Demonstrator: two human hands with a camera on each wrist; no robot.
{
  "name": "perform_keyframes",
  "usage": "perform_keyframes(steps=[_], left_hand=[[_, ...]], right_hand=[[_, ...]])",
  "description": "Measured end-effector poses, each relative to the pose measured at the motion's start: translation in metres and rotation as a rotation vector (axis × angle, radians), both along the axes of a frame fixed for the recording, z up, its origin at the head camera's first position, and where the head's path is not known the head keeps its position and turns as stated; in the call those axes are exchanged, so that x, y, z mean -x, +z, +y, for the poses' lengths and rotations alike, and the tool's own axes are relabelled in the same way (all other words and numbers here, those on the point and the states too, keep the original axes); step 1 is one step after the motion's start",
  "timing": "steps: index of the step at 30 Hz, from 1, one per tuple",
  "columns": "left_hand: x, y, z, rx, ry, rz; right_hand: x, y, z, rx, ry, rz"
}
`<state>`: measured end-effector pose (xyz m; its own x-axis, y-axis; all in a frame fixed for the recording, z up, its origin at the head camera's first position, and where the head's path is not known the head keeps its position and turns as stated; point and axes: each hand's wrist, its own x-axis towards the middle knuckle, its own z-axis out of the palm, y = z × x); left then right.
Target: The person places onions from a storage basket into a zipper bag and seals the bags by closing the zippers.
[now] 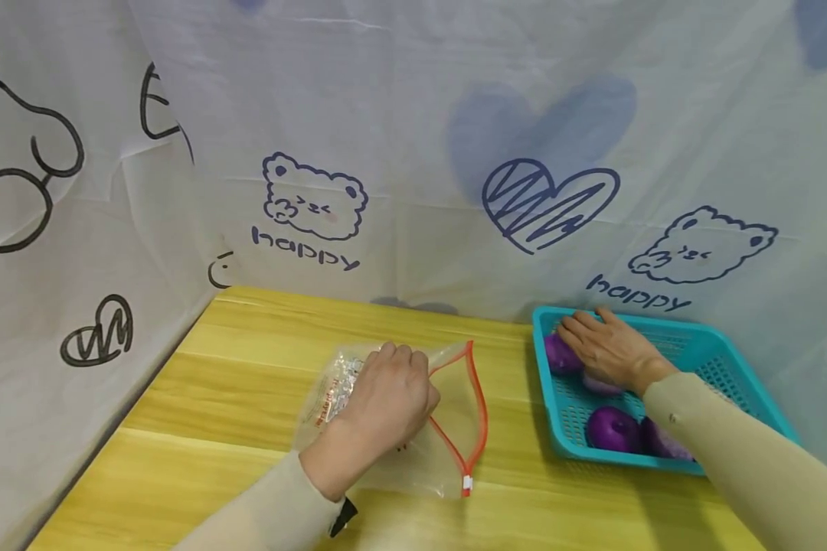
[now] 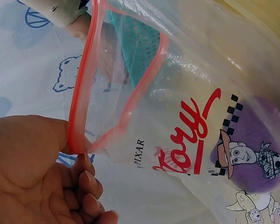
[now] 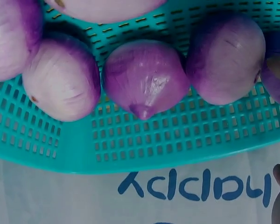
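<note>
Head view: the right hand (image 1: 609, 350), fingers relaxed and spread, rests on purple onions (image 1: 560, 353) in the teal basket (image 1: 720, 360), right of the zip bag (image 1: 413, 417), whose red-edged mouth the left hand (image 1: 386, 394) pinches, facing the basket.

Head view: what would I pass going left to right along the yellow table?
Clear plastic zip bag with a red-orange seal, held by the left hand → teal perforated plastic basket of purple onions, where the right hand rests.
</note>
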<state>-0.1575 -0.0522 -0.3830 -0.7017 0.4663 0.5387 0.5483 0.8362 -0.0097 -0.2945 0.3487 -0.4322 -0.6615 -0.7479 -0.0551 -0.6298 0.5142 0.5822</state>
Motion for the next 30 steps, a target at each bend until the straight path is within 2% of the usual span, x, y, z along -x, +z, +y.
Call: perform_keyframes(steps=[5,11,18,25,30], left_hand=[[-0.001,-0.001,0.001,0.014,-0.002,-0.008],[0.000,-0.001,0.002,0.027,0.009,-0.053],[0.000,0.000,0.002,0.042,0.010,-0.057],[0.003,0.002,-0.001,0.035,0.031,-0.135],[0.005,0.002,-0.004,0.024,0.028,-0.130]], right_hand=[[-0.001,-0.009,0.001,0.030,-0.014,-0.038],[-0.001,-0.016,0.004,0.025,0.013,-0.017],[0.001,-0.021,0.007,0.069,0.050,0.011],[0.003,-0.020,0.008,0.148,0.100,0.066],[0.005,-0.015,0.003,0.163,0.100,0.090]])
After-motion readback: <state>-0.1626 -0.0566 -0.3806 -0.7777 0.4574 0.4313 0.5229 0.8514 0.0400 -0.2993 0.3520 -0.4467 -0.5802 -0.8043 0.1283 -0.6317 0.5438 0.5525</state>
